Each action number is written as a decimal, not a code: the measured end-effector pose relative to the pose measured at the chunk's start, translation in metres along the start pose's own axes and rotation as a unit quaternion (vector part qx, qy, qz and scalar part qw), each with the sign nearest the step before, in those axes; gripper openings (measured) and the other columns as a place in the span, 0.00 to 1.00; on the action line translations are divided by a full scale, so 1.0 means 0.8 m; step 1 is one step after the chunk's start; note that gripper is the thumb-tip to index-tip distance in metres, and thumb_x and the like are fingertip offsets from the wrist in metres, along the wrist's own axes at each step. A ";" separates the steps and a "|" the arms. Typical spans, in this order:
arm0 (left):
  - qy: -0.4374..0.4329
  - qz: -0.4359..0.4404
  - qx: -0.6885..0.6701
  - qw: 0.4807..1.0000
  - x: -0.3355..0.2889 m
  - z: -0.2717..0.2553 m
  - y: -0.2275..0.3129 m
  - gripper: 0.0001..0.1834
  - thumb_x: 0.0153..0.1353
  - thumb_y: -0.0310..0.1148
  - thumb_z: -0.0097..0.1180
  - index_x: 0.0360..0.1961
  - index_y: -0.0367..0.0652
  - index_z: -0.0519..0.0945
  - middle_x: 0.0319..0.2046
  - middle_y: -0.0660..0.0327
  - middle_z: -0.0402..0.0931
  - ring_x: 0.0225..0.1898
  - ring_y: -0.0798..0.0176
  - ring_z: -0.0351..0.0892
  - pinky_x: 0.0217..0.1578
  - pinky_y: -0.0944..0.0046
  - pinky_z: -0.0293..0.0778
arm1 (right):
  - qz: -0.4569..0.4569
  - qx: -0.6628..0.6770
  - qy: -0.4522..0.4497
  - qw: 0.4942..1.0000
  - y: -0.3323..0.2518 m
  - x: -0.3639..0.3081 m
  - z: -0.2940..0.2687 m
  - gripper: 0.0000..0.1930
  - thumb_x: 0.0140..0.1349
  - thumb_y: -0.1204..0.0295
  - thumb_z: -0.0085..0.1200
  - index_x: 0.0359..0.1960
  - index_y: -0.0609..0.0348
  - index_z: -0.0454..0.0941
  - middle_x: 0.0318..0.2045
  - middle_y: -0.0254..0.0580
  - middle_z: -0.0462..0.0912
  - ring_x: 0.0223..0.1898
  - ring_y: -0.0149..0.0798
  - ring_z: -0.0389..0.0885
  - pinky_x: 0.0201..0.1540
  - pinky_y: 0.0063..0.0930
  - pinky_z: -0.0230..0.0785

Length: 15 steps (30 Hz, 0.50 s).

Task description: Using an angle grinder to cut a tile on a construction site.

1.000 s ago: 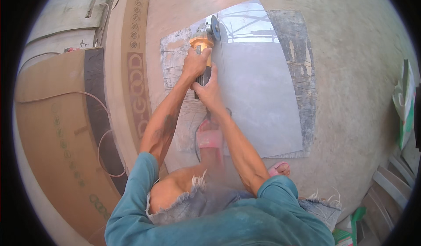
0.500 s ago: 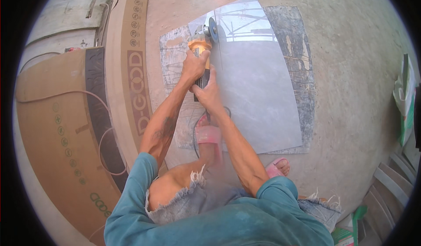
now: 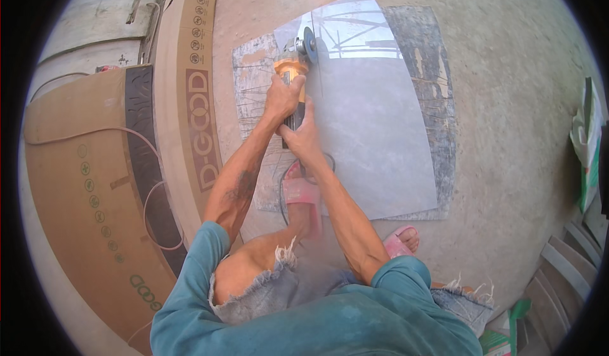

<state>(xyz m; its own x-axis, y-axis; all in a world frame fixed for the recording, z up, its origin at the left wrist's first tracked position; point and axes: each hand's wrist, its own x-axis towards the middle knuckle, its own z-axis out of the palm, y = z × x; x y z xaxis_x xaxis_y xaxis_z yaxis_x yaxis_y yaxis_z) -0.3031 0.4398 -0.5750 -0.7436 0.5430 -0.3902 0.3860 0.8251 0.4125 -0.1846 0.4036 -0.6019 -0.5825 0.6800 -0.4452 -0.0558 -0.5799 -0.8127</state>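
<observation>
An orange and black angle grinder (image 3: 292, 65) is gripped in both of my hands. My left hand (image 3: 283, 96) wraps the front of its body, near the gear head. Farther back, my right hand (image 3: 302, 134) closes round the black rear part. The cutting disc (image 3: 310, 44) stands on edge at the far part of a large glossy grey tile (image 3: 374, 134). A thin dark line runs along the tile from the disc toward me. Beneath the tile lies a worn, scored board (image 3: 431, 83). The grinder's black cord (image 3: 283, 194) loops down by my sandalled foot.
Long brown cardboard boxes (image 3: 76, 185) lie along the left, with a thin hose (image 3: 147, 213) across them. My pink sandals (image 3: 301, 194) are close to the tile's near edge. Curved grey offcuts (image 3: 558, 283) and a white and green bag (image 3: 585, 147) sit at the right. Dust hazes the air near my knees.
Both hands and the grinder hold nearly the same place on the tile. The whole view has shifted very slightly; the grip is unchanged.
</observation>
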 end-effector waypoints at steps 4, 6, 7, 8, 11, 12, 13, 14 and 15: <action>-0.007 -0.012 0.013 1.000 -0.007 -0.004 -0.002 0.50 0.57 0.61 0.56 0.59 0.16 0.65 0.49 0.25 0.77 0.52 0.31 0.80 0.55 0.46 0.74 | 0.032 0.010 -0.014 0.999 -0.020 -0.015 -0.003 0.50 0.52 0.70 0.68 0.74 0.66 0.49 0.51 0.54 0.78 0.48 0.42 0.82 0.48 0.33 0.76; -0.004 -0.012 -0.003 1.000 -0.012 -0.004 -0.003 0.49 0.58 0.60 0.56 0.58 0.16 0.66 0.48 0.24 0.77 0.51 0.31 0.80 0.55 0.46 0.74 | 0.022 0.006 -0.011 1.000 -0.018 -0.018 -0.003 0.51 0.52 0.68 0.66 0.76 0.60 0.47 0.46 0.56 0.82 0.42 0.48 0.85 0.44 0.38 0.77; -0.004 -0.012 -0.002 1.000 -0.012 -0.003 -0.005 0.49 0.58 0.60 0.56 0.58 0.16 0.66 0.48 0.24 0.77 0.51 0.31 0.80 0.55 0.46 0.74 | 0.010 0.003 -0.010 1.000 -0.017 -0.018 -0.003 0.52 0.52 0.66 0.65 0.77 0.53 0.45 0.41 0.59 0.85 0.37 0.54 0.88 0.39 0.42 0.78; 0.002 -0.007 0.001 1.000 -0.013 -0.003 -0.007 0.49 0.58 0.60 0.56 0.58 0.17 0.66 0.48 0.24 0.77 0.51 0.30 0.80 0.55 0.45 0.74 | 0.010 0.003 -0.011 1.000 -0.016 -0.020 -0.002 0.52 0.52 0.66 0.65 0.77 0.53 0.45 0.41 0.59 0.85 0.37 0.54 0.88 0.39 0.42 0.78; 0.004 -0.002 0.002 1.000 -0.018 0.000 -0.008 0.47 0.59 0.59 0.56 0.58 0.18 0.66 0.48 0.24 0.77 0.51 0.30 0.80 0.55 0.45 0.73 | 0.013 0.005 -0.002 1.000 -0.006 -0.024 -0.002 0.51 0.52 0.67 0.64 0.76 0.52 0.47 0.41 0.58 0.85 0.37 0.54 0.88 0.40 0.42 0.78; 0.001 -0.002 0.000 1.000 -0.020 0.001 -0.008 0.47 0.59 0.59 0.56 0.57 0.18 0.66 0.48 0.24 0.77 0.51 0.30 0.80 0.55 0.44 0.73 | 0.008 0.010 -0.001 1.000 -0.002 -0.024 -0.003 0.50 0.52 0.67 0.64 0.76 0.51 0.47 0.41 0.58 0.85 0.37 0.54 0.88 0.40 0.42 0.78; 0.002 -0.002 0.001 1.000 -0.022 0.002 -0.010 0.47 0.59 0.59 0.56 0.57 0.18 0.66 0.48 0.24 0.77 0.51 0.30 0.80 0.55 0.44 0.73 | 0.003 0.016 0.000 1.000 0.001 -0.025 -0.002 0.50 0.52 0.68 0.64 0.76 0.51 0.48 0.42 0.59 0.85 0.37 0.54 0.88 0.41 0.42 0.78; 0.006 -0.002 0.008 1.000 -0.024 0.003 -0.011 0.47 0.59 0.59 0.56 0.57 0.19 0.66 0.47 0.24 0.77 0.51 0.30 0.80 0.54 0.44 0.73 | 0.003 0.017 -0.001 1.000 0.004 -0.025 -0.002 0.50 0.52 0.68 0.64 0.76 0.51 0.48 0.42 0.59 0.85 0.37 0.54 0.88 0.41 0.42 0.78; 0.009 -0.002 0.015 1.000 -0.026 0.004 -0.012 0.47 0.59 0.60 0.56 0.57 0.19 0.66 0.47 0.24 0.77 0.51 0.29 0.80 0.54 0.44 0.73 | -0.009 0.017 0.000 1.000 0.007 -0.025 -0.001 0.50 0.52 0.68 0.64 0.76 0.51 0.48 0.43 0.59 0.84 0.39 0.54 0.88 0.42 0.43 0.78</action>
<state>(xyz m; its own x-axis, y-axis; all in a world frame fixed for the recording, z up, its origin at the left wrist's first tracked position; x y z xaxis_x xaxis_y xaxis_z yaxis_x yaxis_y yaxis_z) -0.2898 0.4214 -0.5733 -0.7546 0.5372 -0.3769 0.3994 0.8317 0.3857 -0.1722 0.3872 -0.5977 -0.5818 0.6899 -0.4307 -0.0932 -0.5827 -0.8073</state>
